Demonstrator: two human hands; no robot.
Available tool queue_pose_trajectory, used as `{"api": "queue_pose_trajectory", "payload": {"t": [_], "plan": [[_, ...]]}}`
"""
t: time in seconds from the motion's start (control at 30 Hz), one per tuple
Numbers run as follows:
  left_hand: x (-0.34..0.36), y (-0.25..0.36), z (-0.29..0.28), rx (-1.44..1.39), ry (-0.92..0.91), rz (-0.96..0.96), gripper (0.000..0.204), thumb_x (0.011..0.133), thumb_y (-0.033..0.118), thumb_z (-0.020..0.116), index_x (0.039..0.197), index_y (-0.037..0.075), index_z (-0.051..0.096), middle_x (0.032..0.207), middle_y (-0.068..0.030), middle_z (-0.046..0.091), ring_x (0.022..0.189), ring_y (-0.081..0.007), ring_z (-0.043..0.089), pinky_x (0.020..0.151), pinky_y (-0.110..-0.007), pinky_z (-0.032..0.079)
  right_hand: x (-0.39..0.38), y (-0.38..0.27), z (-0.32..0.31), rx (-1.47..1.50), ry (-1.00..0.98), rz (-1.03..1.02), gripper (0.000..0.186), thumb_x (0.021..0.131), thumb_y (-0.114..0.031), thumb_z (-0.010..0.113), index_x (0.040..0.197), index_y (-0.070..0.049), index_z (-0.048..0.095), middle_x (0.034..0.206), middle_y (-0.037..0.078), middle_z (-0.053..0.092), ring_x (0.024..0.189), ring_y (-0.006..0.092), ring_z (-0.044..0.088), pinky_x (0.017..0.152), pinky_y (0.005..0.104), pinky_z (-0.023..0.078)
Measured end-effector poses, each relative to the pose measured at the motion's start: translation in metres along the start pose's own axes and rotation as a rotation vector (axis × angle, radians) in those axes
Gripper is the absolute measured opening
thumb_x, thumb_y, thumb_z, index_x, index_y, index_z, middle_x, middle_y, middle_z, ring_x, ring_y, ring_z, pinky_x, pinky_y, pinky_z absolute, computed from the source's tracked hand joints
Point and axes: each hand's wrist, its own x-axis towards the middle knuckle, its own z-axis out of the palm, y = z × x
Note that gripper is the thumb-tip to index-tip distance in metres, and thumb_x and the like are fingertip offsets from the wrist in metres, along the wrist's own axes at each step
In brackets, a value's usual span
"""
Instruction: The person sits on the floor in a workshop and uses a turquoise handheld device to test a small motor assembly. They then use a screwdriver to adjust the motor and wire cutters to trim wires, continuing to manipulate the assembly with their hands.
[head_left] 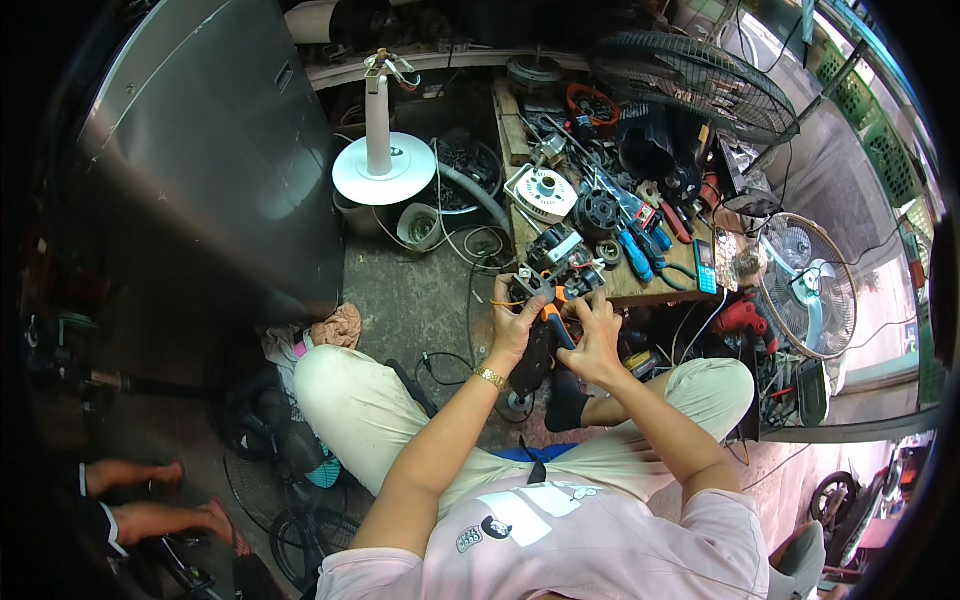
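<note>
Head view, frame centre: left hand (pixel 515 325) and right hand (pixel 597 340) both grip closed around a small black motor part (pixel 540 345) at the cluttered wooden counter (pixel 640 288) edge.

Both hands (pixel 555 335) grip pliers (pixel 552 322) (orange-handled, apparently) at workbench (pixel 640 285).

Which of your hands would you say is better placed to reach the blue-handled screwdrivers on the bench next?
Probably the right hand: it sits on the side of the dark part nearer the blue-handled screwdrivers, while the left hand grips the part's far side.
</note>
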Motion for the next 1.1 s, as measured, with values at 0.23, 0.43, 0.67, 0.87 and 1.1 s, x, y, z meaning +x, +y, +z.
{"api": "queue_pose_trajectory", "payload": {"t": [0.23, 0.43, 0.67, 0.87, 1.1], "plan": [[0.003, 0.000, -0.003, 0.046, -0.061, -0.008, 0.053, 0.081, 0.029, 0.081, 0.114, 0.008, 0.045, 0.103, -0.0028, 0.057, 0.097, -0.0108, 0.055, 0.085, -0.027, 0.047, -0.002, 0.005, 0.011, -0.034, -0.036, -0.022, 0.063, 0.056, -0.020, 0.073, 0.117, -0.017, 0.056, 0.117, 0.018, 0.043, 0.108, 0.0375, 0.042, 0.086, 0.0482, 0.034], [0.005, 0.003, -0.013, 0.445, -0.165, 0.045, 0.065, 0.077, 0.041, 0.081, 0.117, 0.005, 0.044, 0.104, -0.0085, 0.059, 0.096, -0.0168, 0.056, 0.087, -0.032, 0.046, 0.006, 0.004, -0.049, -0.491, -0.208, -0.212, 0.066, 0.069, -0.012, 0.068, 0.132, -0.021, 0.051, 0.128, 0.019, 0.042, 0.116, 0.0414, 0.042, 0.099, 0.0701, 0.027], [0.003, 0.010, -0.006, 0.304, -0.158, 0.000, 0.055, 0.079, 0.032, 0.082, 0.112, 0.004, 0.048, 0.103, -0.0066, 0.062, 0.096, -0.0152, 0.058, 0.086, -0.031, 0.047, 0.001, 0.002, -0.043, -0.236, -0.204, -0.125, 0.045, 0.065, -0.015, 0.068, 0.109, -0.015, 0.064, 0.116, 0.020, 0.048, 0.105, 0.0391, 0.049, 0.078, 0.0494, 0.039], [0.003, -0.002, -0.005, -0.024, -0.113, -0.024, 0.048, 0.078, 0.022, 0.084, 0.109, 0.006, 0.051, 0.103, -0.0037, 0.063, 0.096, -0.0117, 0.059, 0.086, -0.028, 0.047, -0.005, 0.000, -0.009, -0.071, -0.040, -0.063, 0.046, 0.058, -0.013, 0.068, 0.105, -0.011, 0.064, 0.111, 0.019, 0.048, 0.104, 0.0393, 0.049, 0.080, 0.0473, 0.039], [0.007, -0.004, -0.006, -0.131, -0.071, -0.093, 0.050, 0.077, 0.025, 0.084, 0.110, 0.007, 0.051, 0.104, -0.0028, 0.062, 0.097, -0.0119, 0.058, 0.089, -0.028, 0.047, -0.006, 0.002, 0.021, 0.005, 0.129, -0.070, 0.043, 0.061, -0.015, 0.070, 0.104, -0.013, 0.064, 0.112, 0.017, 0.046, 0.103, 0.0364, 0.047, 0.078, 0.0459, 0.036]]}}
